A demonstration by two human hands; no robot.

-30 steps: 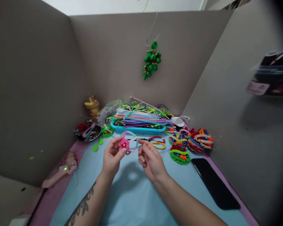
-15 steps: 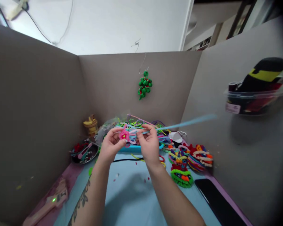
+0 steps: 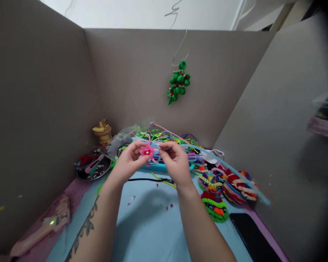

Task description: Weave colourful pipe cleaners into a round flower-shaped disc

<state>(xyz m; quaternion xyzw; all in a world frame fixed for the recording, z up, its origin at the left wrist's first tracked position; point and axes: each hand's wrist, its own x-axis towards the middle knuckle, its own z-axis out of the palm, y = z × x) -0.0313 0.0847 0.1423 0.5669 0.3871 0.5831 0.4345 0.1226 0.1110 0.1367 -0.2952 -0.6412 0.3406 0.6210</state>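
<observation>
Between the fingers of my left hand (image 3: 129, 160) is a pink pipe-cleaner flower (image 3: 147, 152) with a yellow-green centre. My right hand (image 3: 176, 160) pinches a light blue pipe cleaner (image 3: 229, 165) right beside the flower. Its long free end arcs out to the right and bends down. Whether the blue stem is joined to the flower is hidden by my fingers. Behind both hands lies a heap of coloured pipe cleaners (image 3: 164, 136) in a blue tray (image 3: 155, 167).
To the left stand a dish of small parts (image 3: 98, 171) and a pink glue gun (image 3: 43, 229) with a green light. Knitted-looking colourful pieces (image 3: 214, 207) and a black phone (image 3: 254, 236) lie on the right. A green beaded ornament (image 3: 179, 82) hangs ahead. Grey panels (image 3: 153, 47) enclose the table.
The blue pipe cleaner's free end has swung from pointing up and right to drooping down on the right. The camera view has tilted lower. Both hands stay close together at the flower.
</observation>
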